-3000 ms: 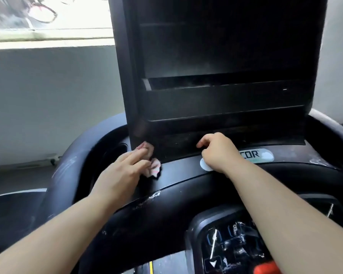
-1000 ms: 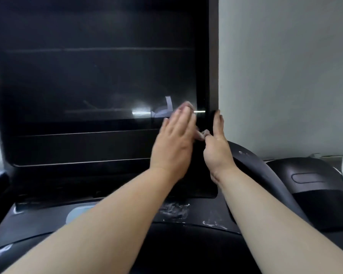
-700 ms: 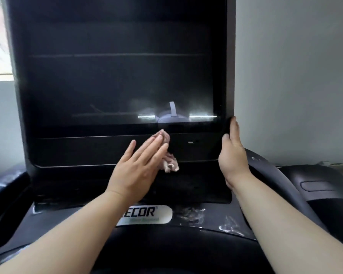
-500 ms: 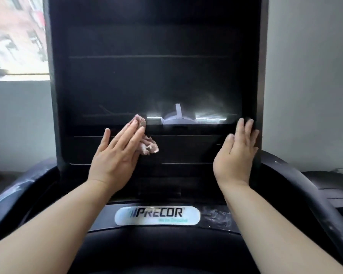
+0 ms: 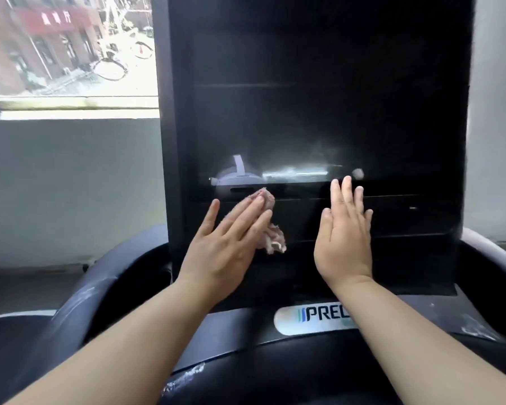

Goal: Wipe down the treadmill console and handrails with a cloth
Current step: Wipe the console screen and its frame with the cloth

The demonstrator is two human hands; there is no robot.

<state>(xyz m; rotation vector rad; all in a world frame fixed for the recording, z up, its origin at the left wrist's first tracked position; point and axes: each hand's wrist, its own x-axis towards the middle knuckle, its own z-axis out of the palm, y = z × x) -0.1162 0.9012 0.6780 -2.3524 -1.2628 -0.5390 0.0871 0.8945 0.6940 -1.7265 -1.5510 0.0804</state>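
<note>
The tall black treadmill console (image 5: 319, 112) fills the middle of the view, its dark screen reflecting light. My left hand (image 5: 225, 244) lies flat on the lower part of the console, pressing a small pinkish cloth (image 5: 270, 238) against it; the cloth sticks out past my fingertips. My right hand (image 5: 343, 232) rests flat and spread on the console just to the right, holding nothing. The dark left handrail (image 5: 105, 276) curves down from the console's left side, and the right handrail (image 5: 491, 255) shows at the right edge.
A white logo badge (image 5: 313, 317) sits on the ledge under the screen. White smudges mark the ledge (image 5: 476, 325) and the lower housing. A window (image 5: 67, 45) with a street outside is at the upper left, above a grey wall (image 5: 70, 185).
My left hand has slid the cloth leftward along the console's lower band. My right hand left the console's right edge and now lies flat on its face. The view has panned left.
</note>
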